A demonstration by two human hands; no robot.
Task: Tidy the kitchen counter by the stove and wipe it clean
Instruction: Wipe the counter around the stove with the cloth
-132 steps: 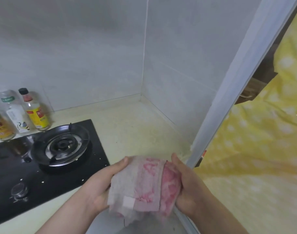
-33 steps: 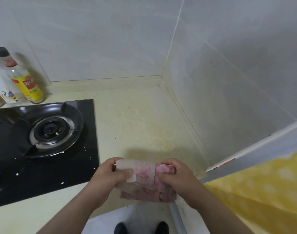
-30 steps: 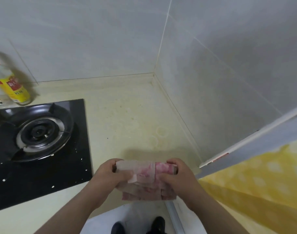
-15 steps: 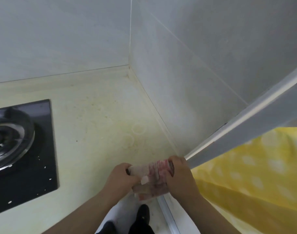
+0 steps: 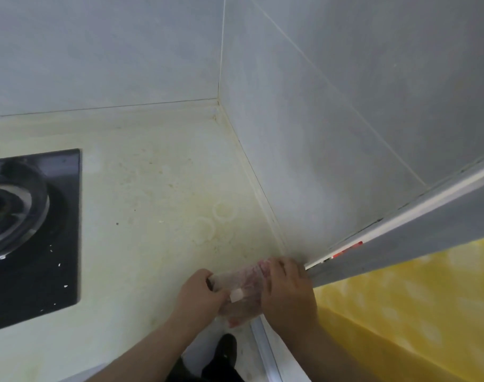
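Two hands, one cloth, one counter corner.

1. Cloth (image 5: 245, 281): pink and white, bunched into a thick fold, with a small white tab (image 5: 236, 295) on its near face. It sits at the near right end of the counter, just beside the foot of the side wall and the grey door frame. Whether its underside touches the counter cannot be told.

2. Left hand (image 5: 199, 296): at the cloth's left end, fingers curled round it, thumb reaching towards the white tab.

3. Right hand (image 5: 287, 293): at the cloth's right end, fingers curled over the top, back of the hand towards the camera, close against the door frame.

4. Counter (image 5: 152, 216): pale cream, stained. Two faint ring marks (image 5: 224, 210) lie side by side near the side wall, beyond the hands, among scattered specks.

5. Hob (image 5: 56, 230): black glass, set into the counter at the left, well apart from the hands. One burner (image 5: 9, 205) with a metal ring is cut off by the picture's edge. White crumbs (image 5: 59, 264) dot the glass.

6. Side wall (image 5: 345, 133): grey-white tiles, meeting the back wall in a corner.

7. Door frame (image 5: 428, 216): grey, running diagonally from the hands to the right edge.

8. Curtain (image 5: 414, 312): yellow with pale dots, lower right, below the frame.

9. Shoe (image 5: 225, 351): dark, on the floor between the forearms.
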